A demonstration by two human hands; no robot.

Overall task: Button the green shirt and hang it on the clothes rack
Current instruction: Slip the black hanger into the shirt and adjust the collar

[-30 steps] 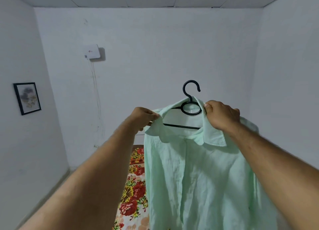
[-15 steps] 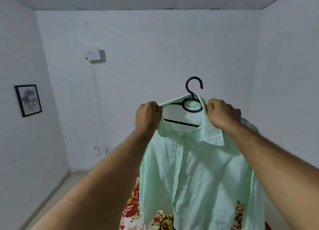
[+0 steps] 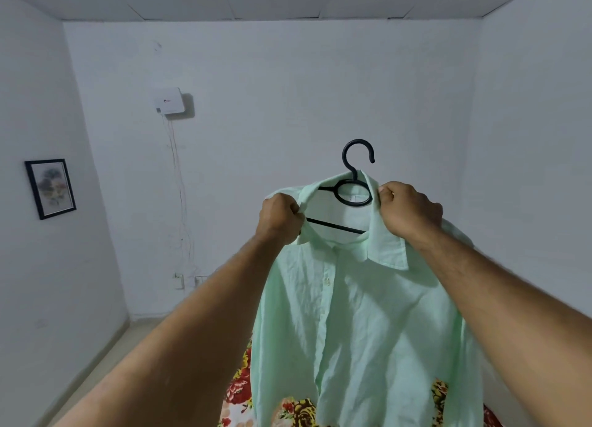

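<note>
left grip (image 3: 280, 218), right grip (image 3: 408, 210): crinkled shirt (image 3: 368, 314)

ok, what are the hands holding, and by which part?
Green shirt, on the black hanger, held by its collar: left hand grips the collar's left edge, right hand its right edge.

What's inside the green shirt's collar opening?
A black hanger: hook above the collar, ring and part of the crossbar showing inside. Its shoulder ends are covered by the green shirt.
</note>
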